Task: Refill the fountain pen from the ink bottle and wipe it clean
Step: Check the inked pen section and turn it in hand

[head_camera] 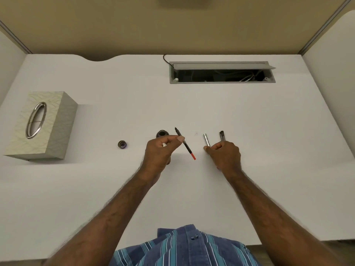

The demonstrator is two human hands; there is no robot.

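My left hand (162, 150) holds the black nib section of the fountain pen (185, 144) between thumb and fingers, nib pointing up and away, its red converter end toward me; something white, perhaps tissue, shows in the palm. Just behind that hand stands the open ink bottle (162, 133). The bottle's cap (122, 144) lies to the left. My right hand (223, 155) rests on the desk with its fingers curled at the near end of the silver pen barrel (206, 142). The dark pen cap (222, 135) lies beside the barrel, on its right.
A patterned tissue box (41, 124) with an oval metal opening stands at the left of the white desk (115, 104). An open cable tray (221, 73) with wires sits at the back. Partition walls close in the desk behind and at both sides.
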